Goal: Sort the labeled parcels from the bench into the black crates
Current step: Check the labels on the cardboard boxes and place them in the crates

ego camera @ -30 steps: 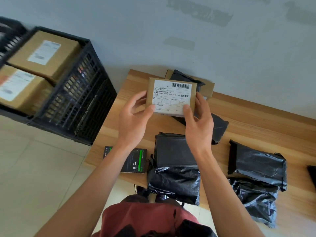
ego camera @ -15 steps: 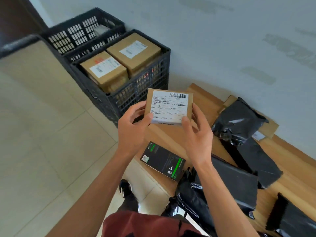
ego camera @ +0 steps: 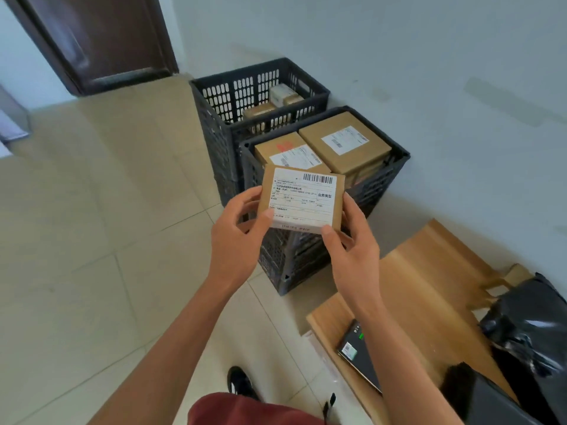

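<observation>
At the near right, on the pale wooden bench (ego camera: 429,289), glossy black plastic mailers (ego camera: 527,329) are heaped, crinkled and shapeless, and a flat black box with green print (ego camera: 360,354) lies at the bench's near-left edge. Above the tiled floor, a small flat cardboard parcel (ego camera: 302,199) is held in the air between both hands: the left hand (ego camera: 237,240) grips its left edge with curled fingers and thumb, and the right hand (ego camera: 352,250) pinches its right side. A white shipping label with a barcode and the characters "业务类型" is carried on it; the finer print cannot be read. Beyond, a perforated black crate (ego camera: 380,185) is filled with two labelled brown cartons (ego camera: 343,142). Farther still, a second crate (ego camera: 214,118) of the same lattice plastic holds smaller boxes.
</observation>
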Demonstrator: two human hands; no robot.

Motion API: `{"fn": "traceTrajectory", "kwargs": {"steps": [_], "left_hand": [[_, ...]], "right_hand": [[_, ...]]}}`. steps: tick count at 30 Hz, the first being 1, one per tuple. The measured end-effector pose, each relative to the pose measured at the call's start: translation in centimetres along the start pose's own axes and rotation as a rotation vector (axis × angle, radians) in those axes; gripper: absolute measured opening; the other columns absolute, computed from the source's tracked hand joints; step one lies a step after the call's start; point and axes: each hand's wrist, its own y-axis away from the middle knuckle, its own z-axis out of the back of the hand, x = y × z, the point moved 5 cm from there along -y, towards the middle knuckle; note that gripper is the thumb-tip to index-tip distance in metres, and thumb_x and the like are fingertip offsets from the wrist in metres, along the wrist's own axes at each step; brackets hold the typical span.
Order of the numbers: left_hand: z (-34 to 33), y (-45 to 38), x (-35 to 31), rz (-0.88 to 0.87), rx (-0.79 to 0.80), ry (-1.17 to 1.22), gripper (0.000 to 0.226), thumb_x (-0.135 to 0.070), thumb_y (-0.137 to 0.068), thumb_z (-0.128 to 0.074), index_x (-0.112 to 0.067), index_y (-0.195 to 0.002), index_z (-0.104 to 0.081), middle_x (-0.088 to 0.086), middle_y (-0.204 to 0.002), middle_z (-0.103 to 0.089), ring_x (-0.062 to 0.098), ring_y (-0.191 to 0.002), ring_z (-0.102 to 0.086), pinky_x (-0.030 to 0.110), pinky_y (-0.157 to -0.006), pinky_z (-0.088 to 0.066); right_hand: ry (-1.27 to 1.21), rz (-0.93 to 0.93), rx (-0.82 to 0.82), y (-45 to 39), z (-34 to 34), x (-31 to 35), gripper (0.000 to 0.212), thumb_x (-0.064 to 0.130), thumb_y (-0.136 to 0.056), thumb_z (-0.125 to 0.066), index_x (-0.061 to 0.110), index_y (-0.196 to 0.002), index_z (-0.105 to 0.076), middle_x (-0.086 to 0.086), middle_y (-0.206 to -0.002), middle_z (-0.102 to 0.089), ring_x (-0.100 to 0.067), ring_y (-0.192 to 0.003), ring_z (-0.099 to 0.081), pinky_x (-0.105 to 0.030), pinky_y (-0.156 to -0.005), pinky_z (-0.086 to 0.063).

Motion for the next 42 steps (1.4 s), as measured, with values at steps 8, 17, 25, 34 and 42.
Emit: {"fn": "traceTrajectory", "kwargs": {"steps": [8,17,25,34,42], "left_hand": [[7.5,-5.3,1.4,-0.016,-0.042,-0.009,0.046,-0.009,-0.097,-0.070,-0.021,-0.140,-0.061,-0.015,-0.129,-0.069,0.007,-0.122,-0.062,0.035,-0.095,-0.060],[10.9,-11.3,3.8,0.013,-0.107,-0.036,0.046,-0.011,-0.097,-0.070,-0.023,-0.141,-0.060,-0.013,-0.133,-0.067,0.009,-0.125,-0.061,0.043,-0.097,-0.059],[9.2,-20.4,4.7,0.015,-0.092,-0.140,0.046,-0.012,-0.098,-0.068,-0.025,-0.142,-0.058,-0.014,-0.133,-0.066,0.004,-0.125,-0.059,0.034,-0.096,-0.059],[8.1,-28.6,5.6,0.020,-0.107,-0.172,0.047,-0.015,-0.100,-0.065,-0.027,-0.145,-0.056,-0.015,-0.136,-0.064,0.003,-0.127,-0.057,0.033,-0.097,-0.060],[7.3,-35.6,7.6,-0.019,-0.039,-0.182,0.047,-0.015,-0.101,-0.064,-0.025,-0.146,-0.055,-0.015,-0.137,-0.063,0.004,-0.128,-0.057,0.036,-0.097,-0.060]], "right_hand": [[-0.091,0.089,0.029,-3.9,-8.8,3.2,0.056,0.014,-0.103,-0.062,0.030,-0.154,-0.045,0.034,-0.137,-0.056,0.009,-0.128,-0.055,-0.018,-0.103,-0.051],[-0.122,0.096,0.095,-9.6,-15.0,3.5,0.052,0.011,-0.103,-0.063,0.023,-0.152,-0.049,0.029,-0.135,-0.057,0.017,-0.123,-0.053,-0.005,-0.093,-0.046],[-0.153,0.060,0.115,-18.4,-18.1,2.5,0.052,0.014,-0.103,-0.062,0.023,-0.152,-0.047,0.028,-0.133,-0.054,0.027,-0.117,-0.049,-0.007,-0.095,-0.049],[-0.113,0.037,0.112,-26.5,-20.6,2.8,0.051,0.025,-0.104,-0.063,0.041,-0.148,-0.046,0.053,-0.113,-0.057,0.014,-0.114,-0.060,-0.015,-0.090,-0.055],[-0.095,0.000,0.057,-31.4,-22.7,2.4,0.051,0.021,-0.105,-0.059,0.029,-0.154,-0.046,0.034,-0.128,-0.055,0.017,-0.116,-0.054,-0.005,-0.086,-0.048]]}}
